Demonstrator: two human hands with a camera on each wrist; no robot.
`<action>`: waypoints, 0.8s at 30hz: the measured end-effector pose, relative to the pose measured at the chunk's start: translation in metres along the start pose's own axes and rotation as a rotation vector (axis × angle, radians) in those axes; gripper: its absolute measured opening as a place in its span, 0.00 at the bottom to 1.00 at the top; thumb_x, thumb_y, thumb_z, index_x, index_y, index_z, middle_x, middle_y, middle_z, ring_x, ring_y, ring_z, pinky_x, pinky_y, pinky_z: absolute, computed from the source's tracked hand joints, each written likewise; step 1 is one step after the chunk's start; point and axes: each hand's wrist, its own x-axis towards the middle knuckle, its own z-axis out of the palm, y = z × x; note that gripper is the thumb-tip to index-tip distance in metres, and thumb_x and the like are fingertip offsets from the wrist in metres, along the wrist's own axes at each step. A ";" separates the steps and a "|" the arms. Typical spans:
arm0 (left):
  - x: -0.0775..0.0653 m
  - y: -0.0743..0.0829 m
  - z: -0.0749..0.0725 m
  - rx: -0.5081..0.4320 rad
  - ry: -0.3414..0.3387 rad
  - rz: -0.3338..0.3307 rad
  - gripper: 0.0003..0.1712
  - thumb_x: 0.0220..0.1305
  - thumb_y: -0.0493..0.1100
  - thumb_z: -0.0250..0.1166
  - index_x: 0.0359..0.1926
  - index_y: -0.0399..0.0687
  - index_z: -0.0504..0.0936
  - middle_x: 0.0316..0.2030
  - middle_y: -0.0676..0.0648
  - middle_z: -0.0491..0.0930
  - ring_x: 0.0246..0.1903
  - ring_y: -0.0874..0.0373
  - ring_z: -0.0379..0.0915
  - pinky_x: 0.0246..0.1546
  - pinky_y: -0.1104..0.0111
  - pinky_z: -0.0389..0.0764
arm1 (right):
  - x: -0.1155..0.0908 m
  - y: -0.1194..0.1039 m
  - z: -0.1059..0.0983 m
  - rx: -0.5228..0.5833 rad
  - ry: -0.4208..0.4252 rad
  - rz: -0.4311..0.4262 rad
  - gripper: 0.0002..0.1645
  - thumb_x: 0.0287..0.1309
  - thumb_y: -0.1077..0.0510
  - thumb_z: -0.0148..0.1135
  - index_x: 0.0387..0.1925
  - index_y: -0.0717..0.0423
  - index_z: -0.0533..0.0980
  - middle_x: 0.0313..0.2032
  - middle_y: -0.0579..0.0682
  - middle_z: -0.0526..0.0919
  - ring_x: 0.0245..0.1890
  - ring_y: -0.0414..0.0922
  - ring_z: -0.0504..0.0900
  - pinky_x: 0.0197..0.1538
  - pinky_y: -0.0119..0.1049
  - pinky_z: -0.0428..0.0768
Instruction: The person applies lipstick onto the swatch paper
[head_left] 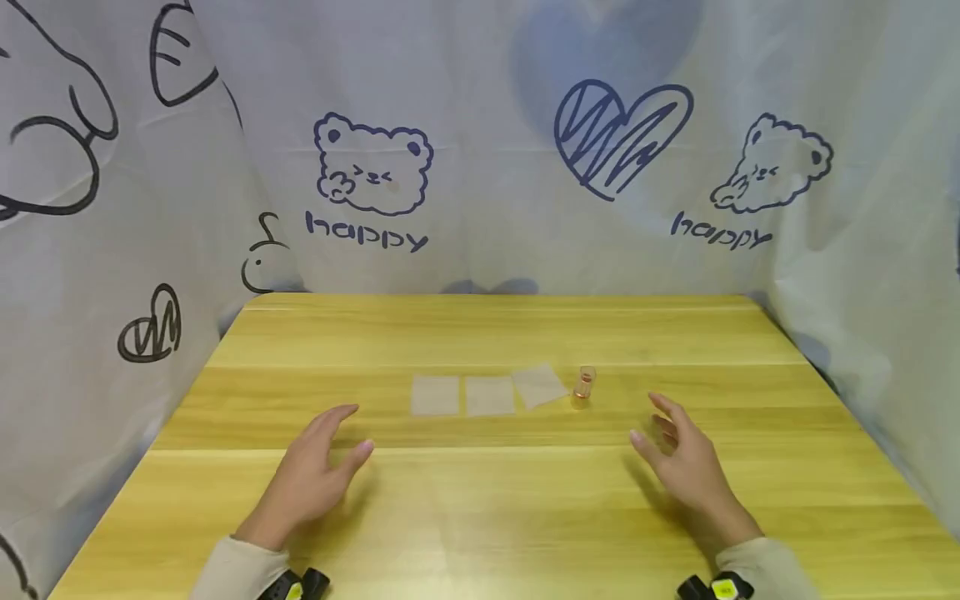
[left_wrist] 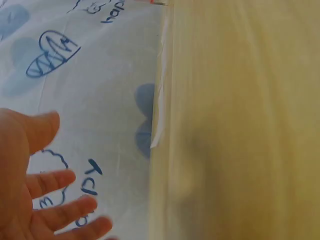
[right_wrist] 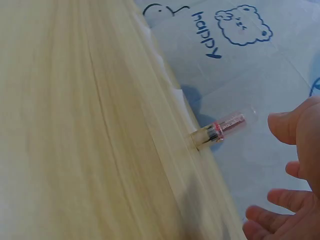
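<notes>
My left hand (head_left: 311, 479) is held over the front left of the table, fingers spread and nothing in it. On the right, my right hand (head_left: 686, 467) also holds nothing, its fingers loosely bent toward the middle. Nearest to it stands a small clear cylinder (head_left: 584, 383) with a narrow waist and reddish parts inside; the right wrist view shows this see-through cylinder (right_wrist: 227, 125) upright on the table. Beside it lie three pale square sheets in a row: a left sheet (head_left: 435, 395), a middle sheet (head_left: 490, 396) and a turned right sheet (head_left: 540, 386). Neither hand touches them.
The wooden table (head_left: 480, 517) spans the area under both hands. White cloth (head_left: 480, 100) with drawn bears, hearts and lettering hangs behind its far edge and along both sides. Each wrist wears a dark strapped device.
</notes>
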 end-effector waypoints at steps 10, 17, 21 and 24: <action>0.041 0.006 0.005 -0.003 -0.140 0.058 0.35 0.68 0.49 0.63 0.69 0.37 0.64 0.65 0.35 0.67 0.63 0.36 0.62 0.60 0.43 0.65 | 0.025 0.006 0.001 0.111 -0.064 0.057 0.38 0.69 0.48 0.56 0.71 0.61 0.56 0.66 0.64 0.65 0.60 0.62 0.72 0.53 0.54 0.77; 0.071 0.008 0.014 0.023 -0.205 0.078 0.33 0.66 0.46 0.65 0.67 0.38 0.67 0.63 0.35 0.69 0.62 0.36 0.64 0.60 0.45 0.66 | 0.042 0.009 0.012 0.113 -0.085 0.049 0.35 0.69 0.48 0.57 0.69 0.62 0.60 0.63 0.65 0.69 0.57 0.63 0.75 0.52 0.54 0.78; 0.086 0.011 0.020 0.066 -0.238 0.103 0.31 0.65 0.45 0.66 0.65 0.38 0.70 0.62 0.36 0.71 0.61 0.38 0.65 0.61 0.47 0.67 | 0.050 0.009 0.017 0.110 -0.084 0.062 0.34 0.68 0.50 0.58 0.68 0.63 0.61 0.62 0.65 0.71 0.56 0.63 0.75 0.54 0.54 0.77; 0.094 0.013 0.024 0.079 -0.262 0.104 0.29 0.65 0.45 0.66 0.64 0.39 0.73 0.61 0.37 0.72 0.62 0.39 0.65 0.61 0.48 0.66 | 0.056 0.007 0.022 0.122 -0.090 0.068 0.33 0.68 0.52 0.58 0.67 0.63 0.62 0.61 0.65 0.72 0.56 0.63 0.75 0.54 0.54 0.76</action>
